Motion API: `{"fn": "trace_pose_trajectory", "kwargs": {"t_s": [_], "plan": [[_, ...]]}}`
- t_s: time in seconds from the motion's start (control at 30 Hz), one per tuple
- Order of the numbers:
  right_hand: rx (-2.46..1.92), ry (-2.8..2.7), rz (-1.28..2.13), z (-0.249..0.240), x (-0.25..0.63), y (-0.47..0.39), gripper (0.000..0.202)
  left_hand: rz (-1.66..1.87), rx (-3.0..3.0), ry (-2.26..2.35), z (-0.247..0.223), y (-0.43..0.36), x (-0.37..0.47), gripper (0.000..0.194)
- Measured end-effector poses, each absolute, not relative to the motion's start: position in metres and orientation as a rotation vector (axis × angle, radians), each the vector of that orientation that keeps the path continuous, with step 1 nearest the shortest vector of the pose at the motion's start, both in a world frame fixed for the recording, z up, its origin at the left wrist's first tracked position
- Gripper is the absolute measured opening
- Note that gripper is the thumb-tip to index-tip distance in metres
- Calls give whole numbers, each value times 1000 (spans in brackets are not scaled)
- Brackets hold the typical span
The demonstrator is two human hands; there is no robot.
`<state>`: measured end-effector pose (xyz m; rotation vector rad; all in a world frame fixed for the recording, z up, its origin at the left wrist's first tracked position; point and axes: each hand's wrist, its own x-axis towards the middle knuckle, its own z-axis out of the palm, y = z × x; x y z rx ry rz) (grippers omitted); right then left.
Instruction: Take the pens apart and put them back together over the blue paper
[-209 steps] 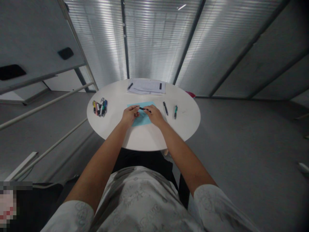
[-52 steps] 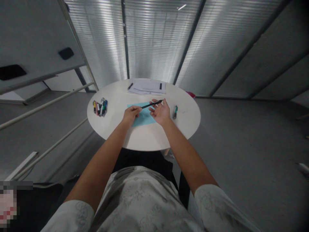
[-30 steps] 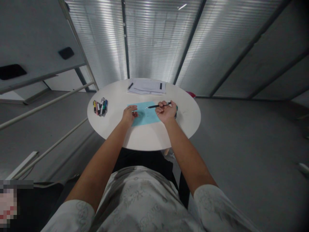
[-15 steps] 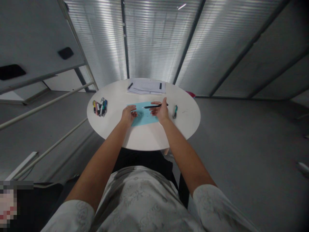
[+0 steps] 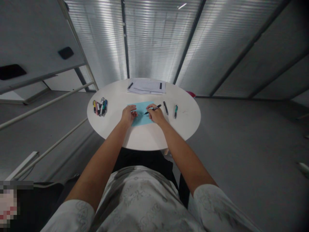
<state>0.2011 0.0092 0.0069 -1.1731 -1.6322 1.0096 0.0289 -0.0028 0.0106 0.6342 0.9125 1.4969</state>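
A light blue sheet of paper point(image 5: 143, 120) lies on the round white table point(image 5: 145, 140). Over its right part, my right hand point(image 5: 155, 115) is closed around a dark pen point(image 5: 153, 109), whose tip points down and left at the paper. At the sheet's left edge rests my left hand point(image 5: 128, 114), its fingers bent and apart, with nothing seen in them. A black pen point(image 5: 165, 108) lies just right of my right hand. Farther right is a green and black marker point(image 5: 176, 111).
Several markers point(image 5: 100, 107) lie bunched at the table's left side. White papers point(image 5: 146, 86) with a pen on them are at the far edge. A metal-framed board and rails point(image 5: 45, 100) stand on the left. Part of a person point(image 5: 7, 206) shows at the lower left.
My right hand has closed from a loosely spread pose around the pen, now tilted tip down toward the paper. The black pen to its right has come into view. My left hand has not moved.
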Motion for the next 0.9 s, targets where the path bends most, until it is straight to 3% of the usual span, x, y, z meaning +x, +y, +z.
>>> {"fn": "trace_pose_trajectory", "kwargs": {"t_s": [0.6, 0.9], "plan": [[-1231, -1814, 810, 6, 198, 3, 27, 1487, 641, 919, 10, -3, 30, 22], [-1506, -1753, 550, 15, 201, 5, 31, 1484, 637, 916, 10, -2, 30, 22]]}}
